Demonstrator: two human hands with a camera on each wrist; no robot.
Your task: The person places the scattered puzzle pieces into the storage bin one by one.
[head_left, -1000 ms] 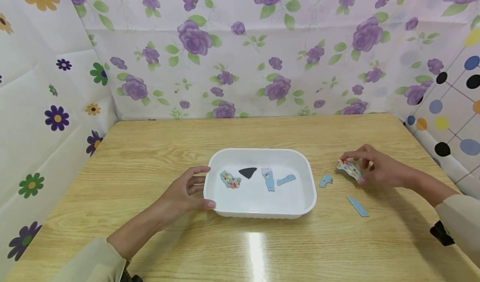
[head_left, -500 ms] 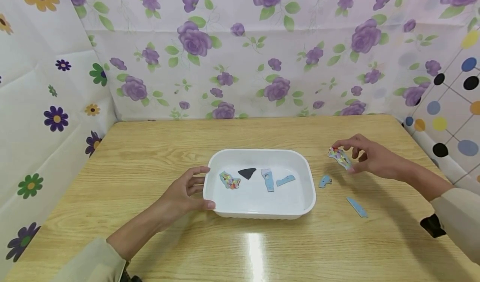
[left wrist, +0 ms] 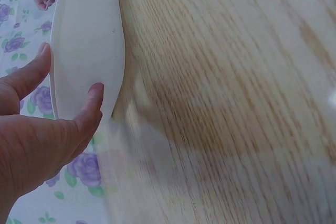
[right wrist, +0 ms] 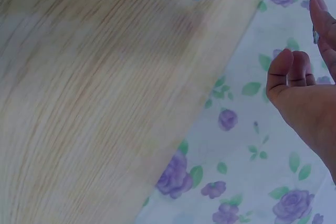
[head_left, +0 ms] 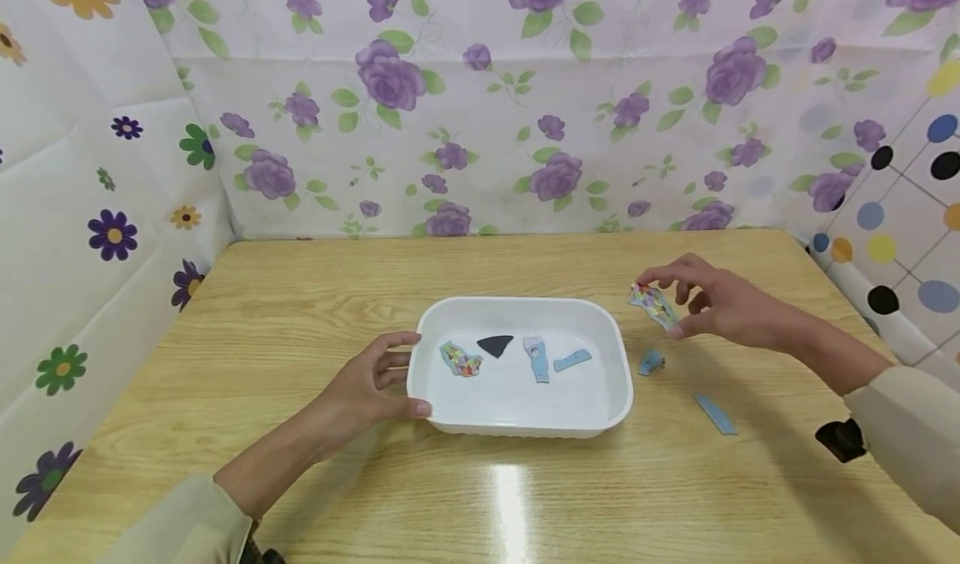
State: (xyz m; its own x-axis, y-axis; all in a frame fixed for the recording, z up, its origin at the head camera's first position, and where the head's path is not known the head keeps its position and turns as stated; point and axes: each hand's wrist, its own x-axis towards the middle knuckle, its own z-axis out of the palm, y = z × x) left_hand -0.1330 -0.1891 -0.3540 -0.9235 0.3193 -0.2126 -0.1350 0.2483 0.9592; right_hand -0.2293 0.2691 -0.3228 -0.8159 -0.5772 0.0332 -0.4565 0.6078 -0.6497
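A white plastic tray sits on the wooden table. My left hand grips its left end, thumb over the front corner of the rim and index finger at the back corner. My right hand pinches a multicoloured flat puzzle piece by its edges between thumb and fingers, above the table just right of the tray. Inside the tray lie another multicoloured piece, a black pointed piece and two light blue pieces, one upright and one slanted. The right wrist view shows only a sliver of the held piece.
On the table right of the tray lie a small blue piece, under the right hand, and a narrow blue strip. Flowered sheeting stands along the table's back edge, with a dotted sheet at the right.
My right hand has carried the multicoloured puzzle piece left and up from the table's right side toward the tray. The left hand and the tray have stayed in place.
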